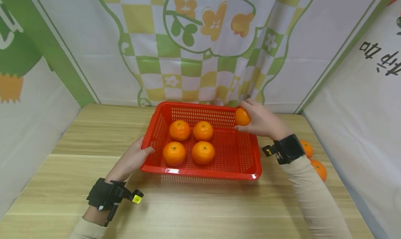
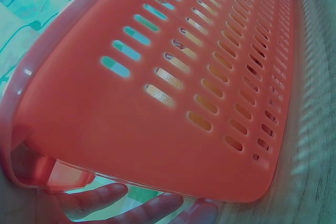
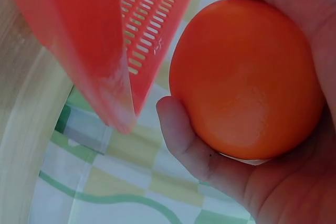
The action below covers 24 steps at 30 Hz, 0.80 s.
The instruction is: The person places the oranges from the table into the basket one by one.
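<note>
A red plastic basket [image 1: 230, 152] with slotted walls stands on the wooden table, several oranges inside, one of them the front-left orange [image 1: 174, 153]. My left hand [image 1: 135, 155] grips the basket's left end, thumb over the rim; in the left wrist view its fingers [image 2: 152, 208] lie along the outside of the wall. My right hand [image 1: 260, 119] holds another orange [image 3: 247, 80] between curled thumb and fingers. That orange is above the basket's back right corner in the head view.
Two more oranges [image 1: 319, 170] lie on the table [image 1: 200, 211] to the right, partly hidden behind my right forearm. A checked, flowered curtain [image 1: 194, 72] hangs behind the basket. White panels stand at both sides.
</note>
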Each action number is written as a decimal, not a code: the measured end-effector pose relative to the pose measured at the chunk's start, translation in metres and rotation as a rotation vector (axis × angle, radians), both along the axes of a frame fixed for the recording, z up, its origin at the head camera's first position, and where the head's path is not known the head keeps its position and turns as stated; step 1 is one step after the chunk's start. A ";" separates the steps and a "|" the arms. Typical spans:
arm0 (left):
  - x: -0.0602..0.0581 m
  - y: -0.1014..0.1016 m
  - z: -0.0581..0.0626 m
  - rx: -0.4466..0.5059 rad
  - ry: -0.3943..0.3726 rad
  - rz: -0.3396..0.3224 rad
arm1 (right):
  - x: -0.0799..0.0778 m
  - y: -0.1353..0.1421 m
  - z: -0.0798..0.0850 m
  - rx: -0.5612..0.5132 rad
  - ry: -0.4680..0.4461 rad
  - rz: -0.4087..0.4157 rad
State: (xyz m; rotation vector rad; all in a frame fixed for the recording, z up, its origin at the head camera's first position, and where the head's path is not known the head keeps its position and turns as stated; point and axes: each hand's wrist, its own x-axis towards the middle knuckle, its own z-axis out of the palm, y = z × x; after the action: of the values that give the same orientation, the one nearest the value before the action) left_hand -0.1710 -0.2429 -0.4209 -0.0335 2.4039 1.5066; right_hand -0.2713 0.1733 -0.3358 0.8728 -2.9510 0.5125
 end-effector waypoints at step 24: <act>0.001 0.000 0.000 0.021 0.003 -0.003 | -0.011 -0.033 -0.007 0.096 -0.028 0.061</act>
State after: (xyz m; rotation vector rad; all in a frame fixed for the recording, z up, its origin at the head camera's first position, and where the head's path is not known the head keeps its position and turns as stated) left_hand -0.1703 -0.2430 -0.4214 -0.0234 2.3889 1.5317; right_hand -0.2825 0.1407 -0.3424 0.9749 -3.0044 0.3913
